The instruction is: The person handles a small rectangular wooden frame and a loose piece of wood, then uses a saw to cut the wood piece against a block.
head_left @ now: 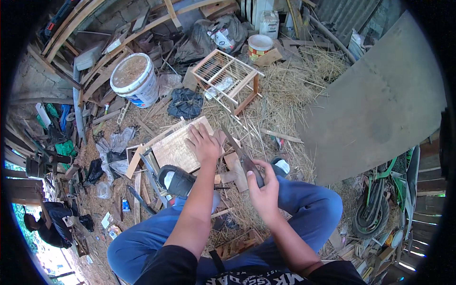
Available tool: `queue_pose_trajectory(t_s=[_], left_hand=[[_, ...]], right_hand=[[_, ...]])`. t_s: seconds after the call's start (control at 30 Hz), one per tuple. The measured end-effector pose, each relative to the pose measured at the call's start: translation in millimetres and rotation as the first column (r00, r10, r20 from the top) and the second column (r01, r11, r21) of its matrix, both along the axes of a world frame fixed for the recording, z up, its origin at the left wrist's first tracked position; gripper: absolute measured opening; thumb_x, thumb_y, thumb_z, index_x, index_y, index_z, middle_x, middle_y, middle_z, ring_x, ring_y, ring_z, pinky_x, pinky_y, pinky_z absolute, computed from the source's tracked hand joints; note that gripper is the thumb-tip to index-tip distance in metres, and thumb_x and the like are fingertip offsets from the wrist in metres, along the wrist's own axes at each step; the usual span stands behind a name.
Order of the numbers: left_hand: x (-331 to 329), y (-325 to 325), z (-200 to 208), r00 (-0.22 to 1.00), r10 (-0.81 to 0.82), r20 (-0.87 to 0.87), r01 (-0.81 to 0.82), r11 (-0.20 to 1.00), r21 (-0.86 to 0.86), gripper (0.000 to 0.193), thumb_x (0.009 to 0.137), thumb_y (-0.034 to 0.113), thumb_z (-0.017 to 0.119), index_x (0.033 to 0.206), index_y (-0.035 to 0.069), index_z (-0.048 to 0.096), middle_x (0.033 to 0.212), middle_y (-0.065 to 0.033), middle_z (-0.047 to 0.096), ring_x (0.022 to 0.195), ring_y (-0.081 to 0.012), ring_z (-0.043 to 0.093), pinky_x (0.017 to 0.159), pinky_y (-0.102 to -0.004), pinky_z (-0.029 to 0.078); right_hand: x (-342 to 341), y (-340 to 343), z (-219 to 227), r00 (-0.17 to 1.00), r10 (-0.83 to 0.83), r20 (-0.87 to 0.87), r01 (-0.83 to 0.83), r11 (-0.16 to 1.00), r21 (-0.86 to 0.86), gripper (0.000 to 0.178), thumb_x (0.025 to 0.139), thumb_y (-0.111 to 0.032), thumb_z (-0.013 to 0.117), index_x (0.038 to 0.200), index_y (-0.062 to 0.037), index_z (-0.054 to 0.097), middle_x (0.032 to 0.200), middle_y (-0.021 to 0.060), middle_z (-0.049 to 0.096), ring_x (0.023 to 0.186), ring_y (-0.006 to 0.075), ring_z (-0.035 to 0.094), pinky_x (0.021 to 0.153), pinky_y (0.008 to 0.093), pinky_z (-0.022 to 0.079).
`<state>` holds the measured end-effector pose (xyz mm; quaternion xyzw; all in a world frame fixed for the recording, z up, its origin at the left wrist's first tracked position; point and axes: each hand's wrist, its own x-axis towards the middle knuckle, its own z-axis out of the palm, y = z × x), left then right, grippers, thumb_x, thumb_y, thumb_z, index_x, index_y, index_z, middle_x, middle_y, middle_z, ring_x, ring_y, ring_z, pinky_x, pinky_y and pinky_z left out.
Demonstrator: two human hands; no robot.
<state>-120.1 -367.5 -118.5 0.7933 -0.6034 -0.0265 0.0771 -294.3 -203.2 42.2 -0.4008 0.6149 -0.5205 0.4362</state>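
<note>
My left hand (204, 145) lies flat with spread fingers on a pale wooden board (175, 149), which rests low in front of me by my dark shoe (175, 181). A small brown piece of wood (220, 137) shows beside its fingers. My right hand (264, 189) is wrapped around the dark handle of a tool with a long blade that narrows toward its tip, like a handsaw (240, 151). The blade points away from me, just right of the board. Whether its edge touches any wood, I cannot tell. Loose offcuts (233, 164) lie below the blade.
Ahead stands a slatted wooden cage-like frame (228, 78) on straw. White bucket (135, 80), black plastic bag (185, 103) and smaller tub (260, 46) sit beyond. A large flat sheet (375, 104) leans at right, near a wheel (374, 213). A person (52, 223) is at far left.
</note>
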Motion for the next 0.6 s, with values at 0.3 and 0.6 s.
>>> queue_pose_trajectory(t_s=[0.3,0.6], left_hand=[[-11.4,-4.4,9.4,0.999,-0.021,-0.034,0.022,1.000,0.011,0.069,0.102,0.032,0.039,0.165,0.009,0.024,0.171,-0.0233,0.016,0.159,-0.0406,0.011,0.128,-0.0588,0.008],[-4.8,-0.9,-1.8,0.999,-0.013,0.029,0.013,1.000,-0.008,0.069,0.103,0.033,0.040,0.165,0.008,0.023,0.172,-0.0218,0.014,0.160,-0.0396,0.010,0.127,-0.0586,0.010]], right_hand=[[5.0,2.0,-12.5,0.998,0.019,0.066,-0.018,1.000,-0.008,0.033,0.099,-0.007,0.064,0.131,-0.0017,0.058,0.091,0.0005,0.068,0.074,0.0021,0.054,0.064,0.0217,0.045],[11.4,5.4,-7.0,0.996,0.067,0.053,-0.067,0.998,0.012,0.033,0.099,-0.008,0.064,0.131,-0.0031,0.057,0.082,0.0011,0.067,0.065,0.0024,0.051,0.057,0.0231,0.041]])
